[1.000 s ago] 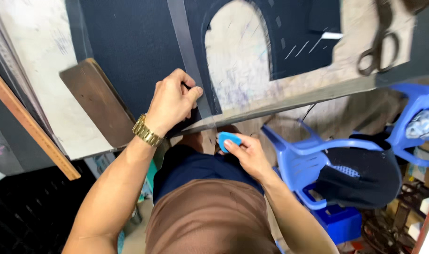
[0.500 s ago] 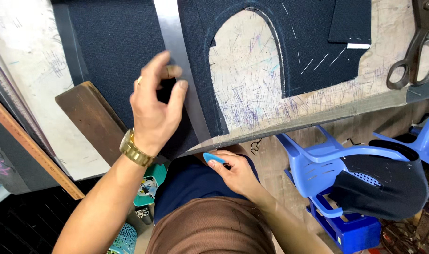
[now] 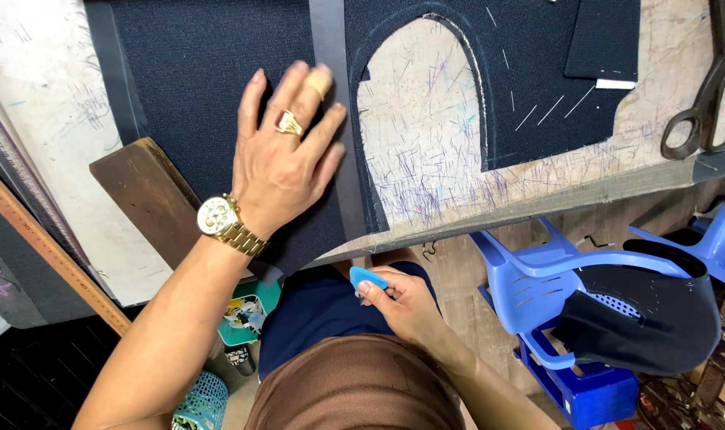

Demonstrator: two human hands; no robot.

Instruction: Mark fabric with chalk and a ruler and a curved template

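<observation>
Left hand [image 3: 287,163] lies flat, palm down, on the dark navy fabric [image 3: 195,87] spread over the desk [image 3: 426,151]. Fingers wide and splayed, gripping nothing; the spread looks meant to press the cloth smooth and keep it from sliding. A ring and a gold wristwatch [image 3: 219,219] show on that arm.

Right hand [image 3: 402,302] sits low, off the desk edge near the lap, fingers narrow and pinched on a small blue tailor's chalk [image 3: 368,278]. The chalk is held by its thick end, thin edge free, as one holds it ready for marking.

A grey ruler-like strip [image 3: 331,103] runs up the cloth just beside the left fingertips, likely a straight guide. To its right, an arched cut-out in the fabric exposes the scratched, pen-marked desk surface; white chalk lines show on the cloth near it.

Heavy scissors [image 3: 717,87] rest at the far right, well apart from both hands. A wooden block [image 3: 152,199] lies at the cloth's left edge. Blue plastic chair [image 3: 553,279] below the desk carries a dark cut piece [image 3: 649,318].
</observation>
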